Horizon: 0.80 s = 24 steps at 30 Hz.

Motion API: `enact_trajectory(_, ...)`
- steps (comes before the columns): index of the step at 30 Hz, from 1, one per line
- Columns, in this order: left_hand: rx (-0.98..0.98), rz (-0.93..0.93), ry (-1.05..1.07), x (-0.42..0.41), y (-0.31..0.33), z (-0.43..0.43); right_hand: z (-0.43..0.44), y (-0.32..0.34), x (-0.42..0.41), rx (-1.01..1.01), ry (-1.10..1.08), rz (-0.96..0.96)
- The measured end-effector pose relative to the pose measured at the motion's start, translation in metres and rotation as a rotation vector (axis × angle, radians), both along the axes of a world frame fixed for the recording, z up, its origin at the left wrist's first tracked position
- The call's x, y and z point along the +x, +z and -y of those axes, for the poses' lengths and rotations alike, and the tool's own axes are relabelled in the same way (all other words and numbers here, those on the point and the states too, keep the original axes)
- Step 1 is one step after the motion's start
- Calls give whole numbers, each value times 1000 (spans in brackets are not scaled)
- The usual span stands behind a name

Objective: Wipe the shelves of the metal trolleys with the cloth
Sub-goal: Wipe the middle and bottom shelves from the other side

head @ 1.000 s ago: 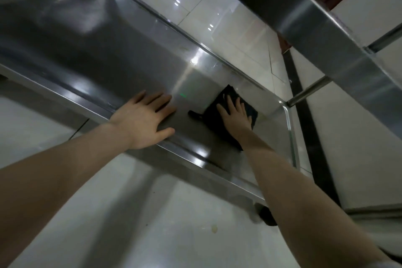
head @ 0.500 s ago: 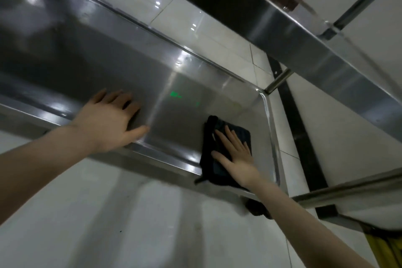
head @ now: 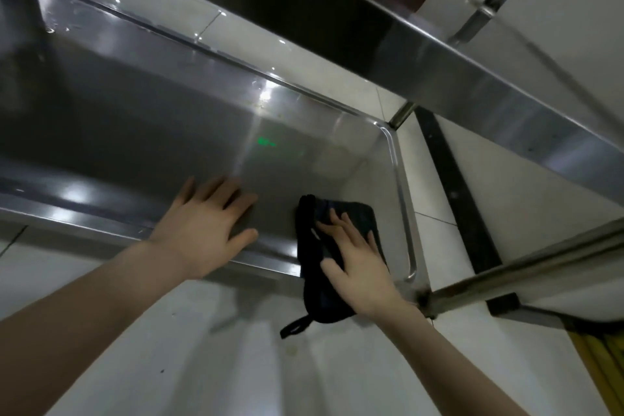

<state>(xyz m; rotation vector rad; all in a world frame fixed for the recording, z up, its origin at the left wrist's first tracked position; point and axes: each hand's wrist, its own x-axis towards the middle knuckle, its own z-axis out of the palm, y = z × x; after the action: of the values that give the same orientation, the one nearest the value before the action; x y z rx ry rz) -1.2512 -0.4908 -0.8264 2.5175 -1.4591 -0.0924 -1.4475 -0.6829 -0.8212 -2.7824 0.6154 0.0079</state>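
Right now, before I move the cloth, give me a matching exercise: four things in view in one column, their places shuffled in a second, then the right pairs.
Things:
1 left hand
2 right hand
3 cloth
4 green glint

Places:
A pressed flat on the cloth
B draped over the near rim of the shelf, loop dangling
C flat on bare steel by the near rim
D reflected on the shelf beyond both hands

Pairs: 1-C, 2-A, 3-B, 4-D

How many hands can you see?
2. The left hand lies flat on the shelf, near its front edge. The right hand presses flat on the dark cloth at the shelf's right end.
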Motion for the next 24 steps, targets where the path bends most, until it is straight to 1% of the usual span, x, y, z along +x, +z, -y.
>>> enact_trajectory(2,4,26,-28,-6,-4,3,3,-3,-2,12,-122,3)
enact_trajectory(6,-7,63,-25,-8,-7,5,47,-4,44,2,-288,72)
enact_trajectory(9,-12,57,-24,-9,-8,6,96,3,90,4,-352,0)
enact_trajectory(12,-8,39,-12,-10,-8,4,104,4,119,-10,-409,-90)
enact_trajectory(13,-8,35,-6,-11,-8,4,98,4,118,-32,-392,-99)
enact_trajectory(15,-16,34,1,-12,-7,3,75,2,95,-81,-287,-83)
enact_trajectory(17,-22,35,-2,-12,-6,2,45,-4,49,-114,-156,-35)
enact_trajectory(18,-21,37,-7,-12,-5,1,31,-6,23,-104,-130,-13)
enact_trajectory(21,-38,45,-13,-11,-3,1,29,-12,-24,-93,-229,-25)
enact_trajectory(24,-41,50,-24,-11,-3,3,74,-10,-8,-94,-377,-28)
